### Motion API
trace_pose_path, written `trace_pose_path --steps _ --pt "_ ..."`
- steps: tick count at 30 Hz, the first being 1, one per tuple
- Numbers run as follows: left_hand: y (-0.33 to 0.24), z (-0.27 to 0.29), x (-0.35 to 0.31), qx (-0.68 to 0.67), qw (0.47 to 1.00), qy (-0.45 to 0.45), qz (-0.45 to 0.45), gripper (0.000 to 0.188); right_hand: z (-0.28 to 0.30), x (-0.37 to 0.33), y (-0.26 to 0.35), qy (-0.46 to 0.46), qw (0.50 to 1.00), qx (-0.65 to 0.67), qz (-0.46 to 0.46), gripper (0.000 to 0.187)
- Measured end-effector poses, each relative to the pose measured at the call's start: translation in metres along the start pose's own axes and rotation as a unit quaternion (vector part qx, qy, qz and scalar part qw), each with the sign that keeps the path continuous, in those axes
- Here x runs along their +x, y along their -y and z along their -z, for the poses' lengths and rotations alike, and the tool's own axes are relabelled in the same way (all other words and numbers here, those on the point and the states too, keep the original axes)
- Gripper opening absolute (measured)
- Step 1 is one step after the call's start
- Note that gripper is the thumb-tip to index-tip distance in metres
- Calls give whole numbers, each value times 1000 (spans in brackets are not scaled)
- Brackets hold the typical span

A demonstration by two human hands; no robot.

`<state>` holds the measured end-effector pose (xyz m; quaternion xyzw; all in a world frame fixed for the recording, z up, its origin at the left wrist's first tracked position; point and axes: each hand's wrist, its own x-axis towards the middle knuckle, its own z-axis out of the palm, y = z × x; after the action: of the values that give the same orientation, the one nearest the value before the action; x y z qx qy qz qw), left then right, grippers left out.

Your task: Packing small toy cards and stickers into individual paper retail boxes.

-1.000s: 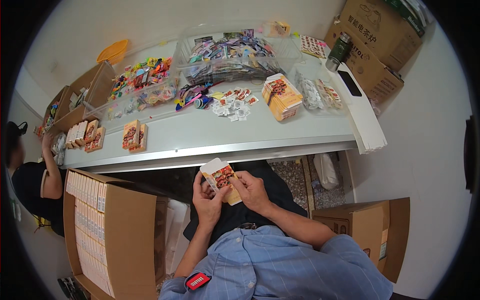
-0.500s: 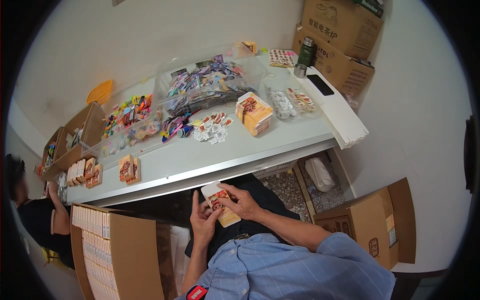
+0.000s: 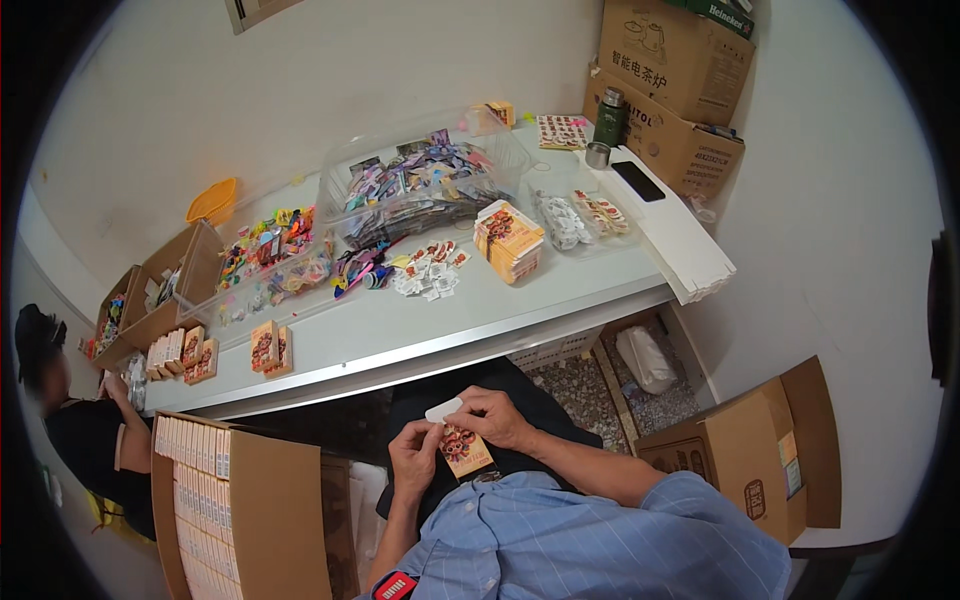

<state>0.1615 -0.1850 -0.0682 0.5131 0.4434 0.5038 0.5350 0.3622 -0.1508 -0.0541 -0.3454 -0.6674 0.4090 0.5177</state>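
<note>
A small orange printed carton (image 3: 466, 456) lies over my lap, its white flap (image 3: 443, 410) standing out at the far end. My left hand (image 3: 414, 456) pinches the carton's left edge beside the flap, thumb and fingers pressed together. On the other side my right hand (image 3: 498, 418) grips the carton at the base of the flap. Whether anything is inside the carton cannot be seen. Beyond my hands, on the table, stands a banded stack of similar flat cartons (image 3: 508, 243). A scatter of small printed packets (image 3: 430, 272) lies left of that stack.
Clear bins of colourful packets (image 3: 420, 190) and small toys (image 3: 265, 260) line the table (image 3: 400, 340). Filled cartons (image 3: 266, 347) stand at its left. Cardboard boxes (image 3: 280, 500) flank me, one packed with cartons. Another person (image 3: 95, 440) works at far left.
My hands have moved to the carton's far end and drawn closer together around the flap. The carton now sits lower and nearer my body. The whole view has shifted slightly.
</note>
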Motion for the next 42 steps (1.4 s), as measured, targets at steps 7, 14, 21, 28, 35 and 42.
trace_pose_path --steps 7,14,21,28,35,42 --pt "-26 -23 -9 -25 992 -94 -75 12 -4 -4 6 -12 963 230 -141 8" --pt "-37 -14 -12 83 989 -49 -111 15 4 -4 11 47 978 182 -95 10" --pt "-50 -17 -9 -23 999 -29 -9 17 8 -4 27 57 974 164 -149 13" --pt "-49 -13 -5 -1 999 -12 42 15 8 -5 23 55 964 186 -181 13" --pt "-48 -12 -2 -34 996 1 85 12 9 -6 18 56 970 166 -170 13" --pt "-52 -15 -3 3 1000 21 23 14 10 -5 18 48 975 160 -146 12"
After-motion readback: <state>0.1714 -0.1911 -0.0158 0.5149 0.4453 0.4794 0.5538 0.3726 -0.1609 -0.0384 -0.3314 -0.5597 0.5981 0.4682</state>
